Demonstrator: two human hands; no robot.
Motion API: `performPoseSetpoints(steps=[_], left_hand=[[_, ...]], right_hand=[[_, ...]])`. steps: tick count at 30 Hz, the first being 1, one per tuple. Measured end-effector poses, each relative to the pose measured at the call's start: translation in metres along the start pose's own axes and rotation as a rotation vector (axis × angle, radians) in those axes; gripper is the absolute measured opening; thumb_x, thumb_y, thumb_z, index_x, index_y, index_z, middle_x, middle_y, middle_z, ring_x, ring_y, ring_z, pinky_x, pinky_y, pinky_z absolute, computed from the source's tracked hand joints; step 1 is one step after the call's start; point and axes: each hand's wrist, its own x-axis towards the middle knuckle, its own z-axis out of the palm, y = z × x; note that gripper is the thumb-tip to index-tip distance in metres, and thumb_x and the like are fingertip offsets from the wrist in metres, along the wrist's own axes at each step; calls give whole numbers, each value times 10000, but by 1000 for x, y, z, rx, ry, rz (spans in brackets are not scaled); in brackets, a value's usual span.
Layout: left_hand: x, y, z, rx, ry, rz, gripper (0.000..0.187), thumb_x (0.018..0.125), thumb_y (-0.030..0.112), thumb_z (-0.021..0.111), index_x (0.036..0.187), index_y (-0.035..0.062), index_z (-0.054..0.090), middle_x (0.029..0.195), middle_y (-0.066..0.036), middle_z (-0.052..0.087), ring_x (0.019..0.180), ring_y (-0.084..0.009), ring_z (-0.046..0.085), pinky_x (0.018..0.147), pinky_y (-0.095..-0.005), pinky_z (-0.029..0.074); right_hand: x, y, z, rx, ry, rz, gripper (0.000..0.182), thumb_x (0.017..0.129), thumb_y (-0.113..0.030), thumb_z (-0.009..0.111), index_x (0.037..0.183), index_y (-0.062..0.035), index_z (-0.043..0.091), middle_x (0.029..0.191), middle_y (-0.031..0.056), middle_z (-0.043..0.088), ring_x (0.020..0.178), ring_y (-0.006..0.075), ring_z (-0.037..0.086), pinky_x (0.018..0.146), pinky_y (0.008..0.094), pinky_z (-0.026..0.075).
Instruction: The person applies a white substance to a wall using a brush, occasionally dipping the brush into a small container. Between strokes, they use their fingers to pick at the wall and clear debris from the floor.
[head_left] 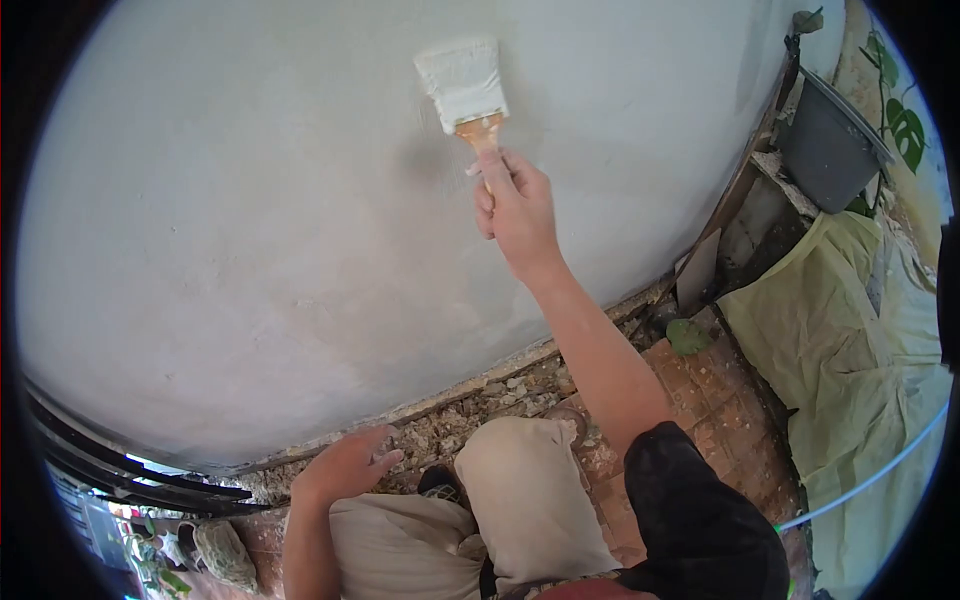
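Observation:
A wide paintbrush (466,88) with white paint over its bristles and a wooden handle lies against the pale wall (250,210), bristles pointing up. My right hand (518,205) grips its handle, fingers wrapped round it. Lower left, my left hand (352,463) hangs over my knee near the foot of the wall, fingers loosely apart with nothing in them.
Rubble (465,420) lines the wall's foot beside red floor tiles (700,385). On the right are a grey plastic tub (828,145), a yellowish cloth (835,330), a blue hose (870,480) and leafy plants (908,135). Black slats (130,470) stand at the left.

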Motion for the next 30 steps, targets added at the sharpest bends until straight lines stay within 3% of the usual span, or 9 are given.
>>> performPoseSetpoints(steps=[3, 8, 10, 13, 17, 20, 24, 26, 30], left_hand=[[-3, 4, -4, 7, 11, 1, 444, 885, 358, 547, 1182, 29, 525, 1091, -203, 583, 944, -350, 568, 847, -397, 442], [-8, 2, -6, -43, -17, -62, 454, 881, 366, 553, 1175, 21, 524, 1097, -212, 579, 961, -371, 559, 854, -402, 441], [-12, 10, -14, -28, -60, -133, 454, 892, 348, 516, 1206, 20, 504, 1158, -219, 561, 1014, -373, 551, 901, -414, 424], [-15, 9, -14, 5, -4, -108, 448, 887, 348, 524, 1196, 25, 516, 1138, -224, 567, 998, -369, 557, 890, -417, 426], [-9, 8, -18, -48, -90, -200, 442, 890, 349, 522, 1195, 29, 515, 1142, -218, 564, 1019, -359, 549, 897, -414, 422], [-8, -2, -12, 39, 60, -66, 437, 896, 353, 517, 1202, 41, 512, 1140, -215, 561, 1018, -354, 548, 894, -413, 422], [-12, 4, -18, -6, 3, -142, 450, 892, 348, 530, 1195, 16, 509, 1157, -220, 556, 1029, -359, 546, 900, -401, 424], [-11, -3, -15, -18, 33, -118, 454, 882, 340, 550, 1175, -5, 516, 1128, -225, 571, 1022, -365, 553, 887, -394, 435], [-15, -6, -15, 37, -16, -157, 462, 899, 352, 510, 1225, 24, 493, 1246, -215, 510, 1065, -362, 527, 944, -401, 401]], right_hand=[[-15, 38, -12, 86, -8, 190, 324, 949, -336, 493, 752, -80, 484, 546, -57, 359, 414, 37, 296, 379, 208, 215], [-128, 144, -83, 85, 110, 631, 328, 942, -339, 504, 736, -84, 484, 520, -63, 327, 399, 43, 275, 368, 223, 210], [-179, 184, -115, -131, 125, 625, 337, 946, -327, 490, 708, -88, 477, 509, -63, 324, 396, 44, 279, 367, 219, 213], [-190, 170, -120, -69, 144, 559, 365, 951, -325, 470, 668, -94, 459, 508, -60, 333, 403, 47, 295, 374, 221, 223], [-90, 56, -51, 31, -34, 231, 383, 962, -326, 440, 658, -92, 443, 520, -54, 330, 438, 50, 310, 399, 225, 231], [-18, -4, -10, 202, -183, 187, 349, 960, -372, 445, 762, -85, 469, 554, -52, 344, 440, 48, 290, 405, 218, 237], [-6, 26, 2, 107, -104, 218, 380, 961, -379, 432, 716, -90, 452, 555, -54, 338, 418, 52, 291, 378, 220, 252], [-41, 62, -14, 134, -44, 365, 402, 956, -406, 429, 710, -89, 438, 554, -52, 339, 410, 58, 295, 365, 230, 254], [-126, 149, -78, 22, 31, 679, 368, 950, -410, 449, 742, -108, 462, 557, -55, 345, 418, 61, 286, 377, 234, 217]])
